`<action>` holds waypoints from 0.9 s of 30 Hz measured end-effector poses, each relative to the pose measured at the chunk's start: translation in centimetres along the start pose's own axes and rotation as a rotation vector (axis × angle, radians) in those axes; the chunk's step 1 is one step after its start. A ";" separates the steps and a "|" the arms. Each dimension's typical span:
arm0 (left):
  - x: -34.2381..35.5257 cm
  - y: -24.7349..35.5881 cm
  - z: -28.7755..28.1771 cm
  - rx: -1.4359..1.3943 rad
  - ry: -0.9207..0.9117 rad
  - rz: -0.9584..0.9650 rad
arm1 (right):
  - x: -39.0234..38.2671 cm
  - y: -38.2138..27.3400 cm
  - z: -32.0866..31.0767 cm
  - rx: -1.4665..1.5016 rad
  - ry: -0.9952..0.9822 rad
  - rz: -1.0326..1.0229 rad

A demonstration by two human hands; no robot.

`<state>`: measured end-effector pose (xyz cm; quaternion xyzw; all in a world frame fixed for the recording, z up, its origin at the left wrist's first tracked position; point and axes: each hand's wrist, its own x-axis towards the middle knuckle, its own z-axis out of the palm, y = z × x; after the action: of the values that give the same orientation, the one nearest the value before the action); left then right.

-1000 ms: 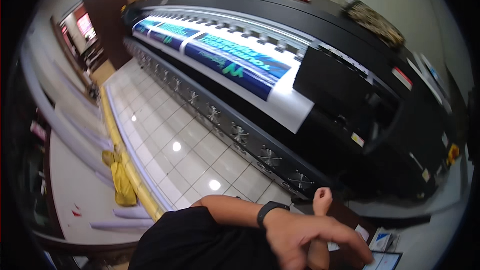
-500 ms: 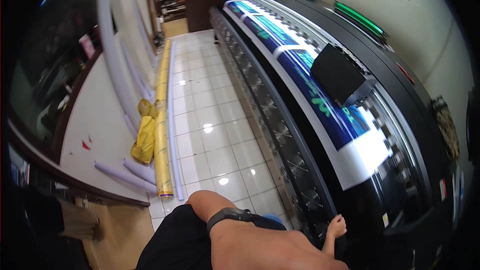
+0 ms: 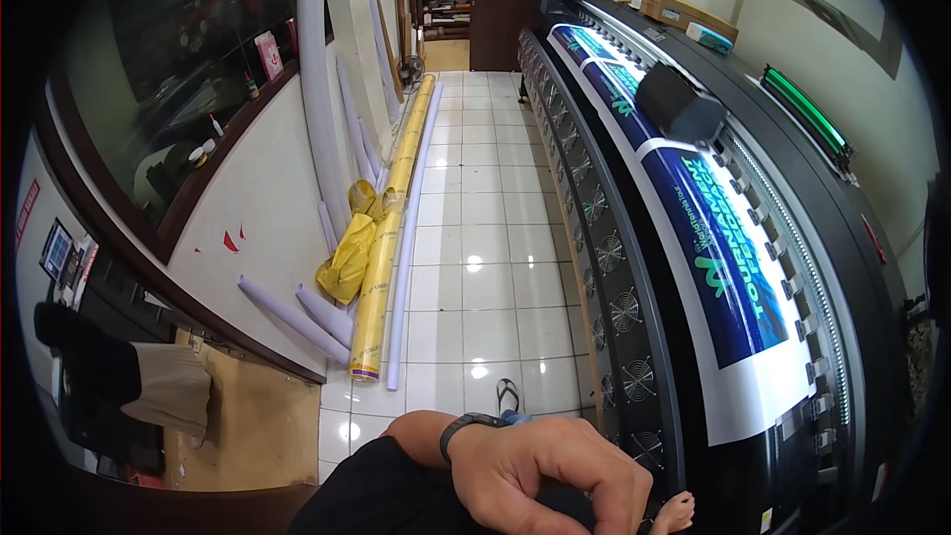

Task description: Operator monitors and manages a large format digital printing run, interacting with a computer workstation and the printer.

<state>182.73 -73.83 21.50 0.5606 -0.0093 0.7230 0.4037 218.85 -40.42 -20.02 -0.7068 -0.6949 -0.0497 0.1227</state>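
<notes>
My left hand (image 3: 555, 476), with a black band at the wrist, is large at the lower edge. Its fingers are bent, thumb and forefinger apart around a dark gap; no held thing shows, and the fingertips run out of view. My right hand (image 3: 676, 512) rests with curled fingers on the front rail of a long black wide-format printer (image 3: 872, 267). A blue printed banner (image 3: 718, 263) with green and white lettering and a white border lies along the printer's sloped front. Above it sits the black print carriage (image 3: 679, 104).
Left of the white tiled floor (image 3: 436, 327) lie a yellow wrapped roll (image 3: 381, 267), a yellow crumpled wrapper (image 3: 347, 263) and pale tubes (image 3: 292, 317). Small fans (image 3: 624, 310) line the printer's front. A person (image 3: 149, 376) is beyond the dark-framed partition. Boxes (image 3: 684, 15) stand on the printer.
My view has swung left and steadied. The print carriage has moved toward the printer's far end. My left hand now shows its bent fingers; my right hand stays at the rail.
</notes>
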 end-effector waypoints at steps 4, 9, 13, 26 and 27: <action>0.5 1.2 -0.3 0.098 -0.051 -0.033 | 0.9 -4.9 -0.5 0.226 -0.056 -0.164; -0.5 1.3 -0.2 0.201 -0.080 -0.116 | 2.4 -17.3 -1.2 0.304 -0.178 -0.375; -1.5 -0.1 1.3 0.226 -0.081 -0.040 | 5.0 -24.4 0.6 0.379 -0.295 -0.463; -5.4 0.4 4.5 0.328 0.048 0.082 | 5.2 -27.3 0.2 0.287 -0.381 -0.505; -5.3 0.5 4.5 0.334 0.043 0.105 | 5.1 -27.4 0.0 0.292 -0.359 -0.512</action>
<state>186.26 -79.30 19.09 0.6031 0.0904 0.7463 0.2666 191.77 -35.36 -15.95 -0.4821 -0.8600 0.1461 0.0820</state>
